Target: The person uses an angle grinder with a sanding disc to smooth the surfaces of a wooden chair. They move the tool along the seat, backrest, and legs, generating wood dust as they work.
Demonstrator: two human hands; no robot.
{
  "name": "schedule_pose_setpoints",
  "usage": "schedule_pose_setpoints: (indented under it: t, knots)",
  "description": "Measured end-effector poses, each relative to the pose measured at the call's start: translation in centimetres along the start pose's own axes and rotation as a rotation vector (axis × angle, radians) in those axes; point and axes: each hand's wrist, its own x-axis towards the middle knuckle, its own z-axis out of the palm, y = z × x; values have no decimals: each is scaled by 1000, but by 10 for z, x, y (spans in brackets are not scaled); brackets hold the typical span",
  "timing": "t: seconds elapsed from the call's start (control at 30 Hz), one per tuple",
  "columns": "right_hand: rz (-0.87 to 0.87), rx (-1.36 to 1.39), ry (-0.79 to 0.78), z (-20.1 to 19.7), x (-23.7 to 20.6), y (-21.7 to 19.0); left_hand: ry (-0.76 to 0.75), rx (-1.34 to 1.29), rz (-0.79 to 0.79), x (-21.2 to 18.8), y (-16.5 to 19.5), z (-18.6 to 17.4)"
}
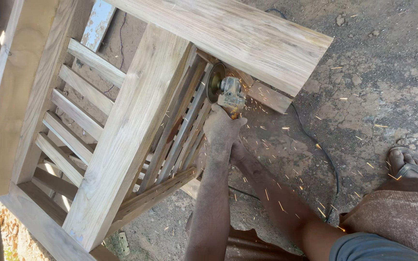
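**Two hands on a sparking grinder, bare foot close by**

Both hands grip one angle grinder (228, 92): the left hand (221, 128) wraps its body, while the right hand (238, 151) closes underneath, partly hidden. The disc (214, 81) touches a wooden chair frame (136, 121) under a wide plank (247, 34). Sparks scatter over dirt toward the sandalled foot (412, 164) and power cord (325, 159); a catching disc would likely kick back and burn skin.

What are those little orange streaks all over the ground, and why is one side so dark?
Head view: the orange streaks are sparks, drawn into short lines by motion blur, flying from the angle grinder under the left hand; hard sunlight whitens the wide plank, while the slatted wooden frame casts deep shadow beneath itself; the grinder disc looks softly blurred.
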Motion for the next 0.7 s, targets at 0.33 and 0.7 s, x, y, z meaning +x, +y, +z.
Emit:
schedule_pose_setpoints:
  t: [0.33,0.7]
  knots:
    - [-112,-132,-86,3,-6,0,38,-66,-25,-26,5,-18]
    - [-85,-102,-82,2,6,-8,147,-115,30,-13,4,-20]
